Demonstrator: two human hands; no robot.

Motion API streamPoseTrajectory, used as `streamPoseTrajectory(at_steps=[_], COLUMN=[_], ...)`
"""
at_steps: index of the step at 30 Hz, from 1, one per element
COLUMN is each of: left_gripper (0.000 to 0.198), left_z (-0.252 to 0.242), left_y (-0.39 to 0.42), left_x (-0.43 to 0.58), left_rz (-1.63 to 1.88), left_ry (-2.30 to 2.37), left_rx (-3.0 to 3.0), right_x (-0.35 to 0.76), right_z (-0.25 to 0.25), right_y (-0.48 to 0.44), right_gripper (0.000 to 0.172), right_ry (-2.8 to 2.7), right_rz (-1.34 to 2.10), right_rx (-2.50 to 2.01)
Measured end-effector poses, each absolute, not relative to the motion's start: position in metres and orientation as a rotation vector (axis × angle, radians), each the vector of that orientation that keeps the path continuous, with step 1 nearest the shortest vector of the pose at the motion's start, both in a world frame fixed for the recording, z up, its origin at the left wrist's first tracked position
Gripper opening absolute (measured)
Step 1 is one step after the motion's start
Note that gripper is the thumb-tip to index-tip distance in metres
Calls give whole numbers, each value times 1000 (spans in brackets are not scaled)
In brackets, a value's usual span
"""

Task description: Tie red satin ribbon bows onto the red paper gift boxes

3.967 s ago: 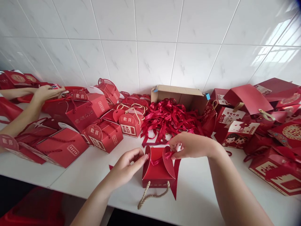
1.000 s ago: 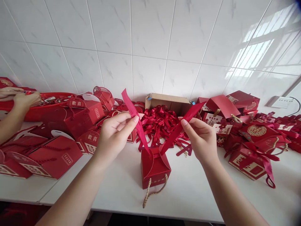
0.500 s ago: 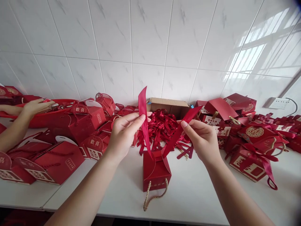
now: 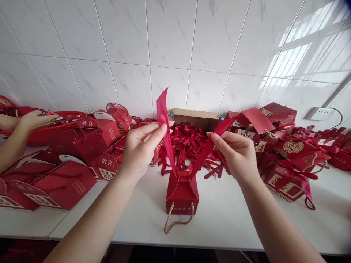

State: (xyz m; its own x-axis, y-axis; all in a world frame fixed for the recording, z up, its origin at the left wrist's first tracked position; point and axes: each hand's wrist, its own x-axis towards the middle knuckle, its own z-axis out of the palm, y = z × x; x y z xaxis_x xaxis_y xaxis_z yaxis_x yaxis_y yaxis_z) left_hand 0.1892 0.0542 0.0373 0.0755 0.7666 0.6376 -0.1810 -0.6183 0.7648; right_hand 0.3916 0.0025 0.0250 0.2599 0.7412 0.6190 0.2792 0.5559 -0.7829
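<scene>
A small red gift box (image 4: 182,195) stands upright on the white table in front of me, its top flaps folded in. A twisted beige rope handle (image 4: 179,222) hangs from its near side. From the top of the box rise two ends of a red satin ribbon (image 4: 168,142). My left hand (image 4: 145,146) pinches one end between thumb and fingers, the tip sticking up above it. My right hand (image 4: 233,149) pinches the other end, slanting up to the right. The ribbon ends spread in a V over the box.
A cardboard box (image 4: 194,116) by the wall spills a heap of red ribbons (image 4: 189,144). Red gift boxes (image 4: 63,182) crowd the left; ribboned boxes (image 4: 287,180) stand right. Another person's hands (image 4: 33,120) work over a red basin (image 4: 35,137). A power strip (image 4: 320,114) is on the wall.
The view has shifted slightly, so the box and surroundings appear a little higher. Both hands keep their pinch on the ribbon. The other person's hand now shows a small red packet.
</scene>
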Motion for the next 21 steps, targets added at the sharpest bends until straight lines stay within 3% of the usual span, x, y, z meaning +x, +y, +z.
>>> streamPoseTrajectory(at_steps=[8, 21], left_gripper=[11, 5], left_z=[40, 41], left_y=[52, 61], left_x=[194, 203], left_rz=[1810, 1643], left_ry=[689, 371], left_rx=[1622, 1571], right_x=[395, 395], right_z=[19, 17], right_y=[3, 4], right_gripper=[29, 18], right_ry=[-1259, -1229], right_rz=[457, 587], right_rx=[-981, -894])
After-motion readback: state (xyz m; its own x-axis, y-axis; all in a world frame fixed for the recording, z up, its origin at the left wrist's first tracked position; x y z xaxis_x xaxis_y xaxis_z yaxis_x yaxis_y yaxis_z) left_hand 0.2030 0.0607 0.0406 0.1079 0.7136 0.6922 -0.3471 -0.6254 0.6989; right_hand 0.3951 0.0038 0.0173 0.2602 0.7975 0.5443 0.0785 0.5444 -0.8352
